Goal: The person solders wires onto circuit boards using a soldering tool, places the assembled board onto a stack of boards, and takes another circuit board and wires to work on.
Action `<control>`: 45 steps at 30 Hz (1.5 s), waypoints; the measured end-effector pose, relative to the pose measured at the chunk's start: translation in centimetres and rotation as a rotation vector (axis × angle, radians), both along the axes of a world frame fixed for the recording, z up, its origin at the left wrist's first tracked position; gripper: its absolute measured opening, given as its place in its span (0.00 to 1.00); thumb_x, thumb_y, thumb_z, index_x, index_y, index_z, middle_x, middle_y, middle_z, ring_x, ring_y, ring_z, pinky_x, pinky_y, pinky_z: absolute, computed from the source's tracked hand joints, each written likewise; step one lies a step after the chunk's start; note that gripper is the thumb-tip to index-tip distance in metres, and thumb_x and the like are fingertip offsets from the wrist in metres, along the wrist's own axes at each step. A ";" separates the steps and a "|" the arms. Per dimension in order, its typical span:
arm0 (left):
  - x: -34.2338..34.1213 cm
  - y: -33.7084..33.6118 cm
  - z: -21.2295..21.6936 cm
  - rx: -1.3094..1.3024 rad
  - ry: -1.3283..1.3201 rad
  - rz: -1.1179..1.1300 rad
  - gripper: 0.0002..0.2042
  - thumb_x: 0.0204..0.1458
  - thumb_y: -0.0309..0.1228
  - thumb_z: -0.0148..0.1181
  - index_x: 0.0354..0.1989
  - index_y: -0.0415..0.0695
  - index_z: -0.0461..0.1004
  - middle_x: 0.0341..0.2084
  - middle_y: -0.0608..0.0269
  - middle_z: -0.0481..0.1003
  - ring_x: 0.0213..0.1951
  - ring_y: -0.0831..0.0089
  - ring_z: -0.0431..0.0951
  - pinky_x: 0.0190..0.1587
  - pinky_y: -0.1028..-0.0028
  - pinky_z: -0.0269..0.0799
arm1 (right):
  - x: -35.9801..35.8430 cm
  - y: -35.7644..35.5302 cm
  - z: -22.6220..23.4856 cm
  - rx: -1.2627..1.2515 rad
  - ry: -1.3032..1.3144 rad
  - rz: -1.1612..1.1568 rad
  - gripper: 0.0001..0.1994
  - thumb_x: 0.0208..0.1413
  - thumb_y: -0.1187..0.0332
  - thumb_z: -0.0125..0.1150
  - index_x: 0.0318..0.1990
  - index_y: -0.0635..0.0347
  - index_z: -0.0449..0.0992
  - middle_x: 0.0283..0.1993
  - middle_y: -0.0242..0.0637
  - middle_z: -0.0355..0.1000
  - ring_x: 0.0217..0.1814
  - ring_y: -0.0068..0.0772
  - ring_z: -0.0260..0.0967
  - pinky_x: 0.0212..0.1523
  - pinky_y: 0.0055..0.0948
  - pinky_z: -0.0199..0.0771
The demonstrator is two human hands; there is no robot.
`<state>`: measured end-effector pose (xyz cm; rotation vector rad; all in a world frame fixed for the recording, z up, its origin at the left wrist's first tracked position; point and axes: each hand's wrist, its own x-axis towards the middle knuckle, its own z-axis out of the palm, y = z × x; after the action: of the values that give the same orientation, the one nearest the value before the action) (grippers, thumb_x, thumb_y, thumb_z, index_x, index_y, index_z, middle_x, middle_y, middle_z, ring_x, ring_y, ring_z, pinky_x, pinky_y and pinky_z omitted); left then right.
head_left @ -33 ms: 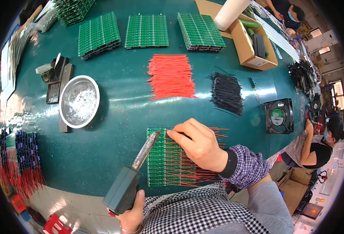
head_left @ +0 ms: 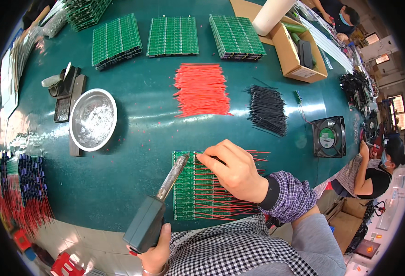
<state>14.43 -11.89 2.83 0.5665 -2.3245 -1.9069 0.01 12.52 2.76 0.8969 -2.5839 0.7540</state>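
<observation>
My left hand (head_left: 158, 250) is wrapped round the dark grey handle of a soldering iron (head_left: 172, 178). Its metal tip points up and right, at the upper part of a green circuit board panel (head_left: 183, 198) on the table in front of me. Over that panel's upper right, my right hand (head_left: 233, 170) pinches the end of a red wire close to the iron's tip; whether tip and wire touch, I cannot tell. Several more red wires (head_left: 214, 202) run rightward from the panel in a row. My right hand hides part of the panel.
Red wires (head_left: 202, 89) and black wires (head_left: 266, 109) lie in piles beyond. Stacked green panels (head_left: 172, 37) line the back. Left are a white bowl (head_left: 93, 120) and an iron stand (head_left: 64, 87); right, a fan (head_left: 328, 137) and a cardboard box (head_left: 303, 71). Wired boards (head_left: 30, 177) lie far left.
</observation>
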 end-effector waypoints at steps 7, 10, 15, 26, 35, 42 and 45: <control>-1.4 0.9 0.1 -0.208 0.056 -0.012 0.12 0.44 0.22 0.72 0.39 0.35 0.81 0.33 0.56 0.81 0.31 0.67 0.80 0.35 0.70 0.75 | 0.1 0.0 -0.2 -0.012 -0.010 -0.013 0.15 0.43 0.77 0.65 0.42 0.66 0.81 0.38 0.37 0.74 0.36 0.35 0.73 0.33 0.31 0.75; -1.8 0.9 0.4 -0.193 0.070 -0.039 0.12 0.43 0.21 0.72 0.38 0.34 0.81 0.31 0.56 0.80 0.28 0.66 0.80 0.33 0.70 0.75 | 0.1 0.0 -0.2 0.002 -0.014 -0.014 0.14 0.43 0.76 0.65 0.42 0.66 0.81 0.38 0.37 0.74 0.36 0.35 0.73 0.33 0.31 0.75; -2.0 1.0 0.5 -0.217 0.067 -0.064 0.11 0.42 0.20 0.71 0.35 0.34 0.80 0.28 0.55 0.78 0.26 0.65 0.78 0.30 0.70 0.73 | 0.2 0.0 -0.2 0.003 -0.021 -0.015 0.15 0.43 0.76 0.65 0.42 0.66 0.81 0.39 0.38 0.74 0.37 0.36 0.73 0.34 0.31 0.75; -0.6 -0.1 -0.3 -0.268 0.087 -0.175 0.16 0.48 0.18 0.72 0.45 0.34 0.77 0.32 0.64 0.78 0.32 0.76 0.75 0.36 0.75 0.72 | 0.1 0.1 -0.2 0.013 -0.009 0.005 0.13 0.45 0.75 0.64 0.41 0.68 0.79 0.38 0.37 0.71 0.39 0.33 0.71 0.35 0.29 0.72; -0.1 0.2 0.0 -0.157 0.059 -0.081 0.19 0.48 0.16 0.69 0.50 0.33 0.76 0.36 0.60 0.77 0.32 0.75 0.76 0.33 0.77 0.73 | 0.2 0.0 -0.3 0.024 -0.002 0.000 0.13 0.45 0.75 0.64 0.41 0.67 0.79 0.37 0.36 0.71 0.39 0.33 0.70 0.35 0.29 0.71; 0.2 0.3 0.3 -0.151 0.013 -0.030 0.18 0.45 0.18 0.70 0.47 0.34 0.78 0.39 0.55 0.78 0.36 0.68 0.78 0.38 0.71 0.75 | 0.9 -0.2 -0.1 -0.054 0.048 -0.003 0.17 0.42 0.76 0.66 0.43 0.70 0.80 0.39 0.41 0.75 0.37 0.38 0.74 0.34 0.32 0.76; -0.1 0.6 0.6 -0.122 -0.030 0.012 0.14 0.43 0.20 0.71 0.41 0.34 0.80 0.36 0.54 0.79 0.34 0.64 0.79 0.37 0.67 0.75 | 1.2 -0.2 -0.5 -0.074 0.046 0.004 0.17 0.42 0.76 0.66 0.43 0.70 0.80 0.39 0.41 0.75 0.37 0.38 0.75 0.33 0.32 0.77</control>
<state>14.30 -11.30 3.42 0.5986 -2.4297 -1.7481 1.17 12.37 2.26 0.8871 -2.4973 0.8152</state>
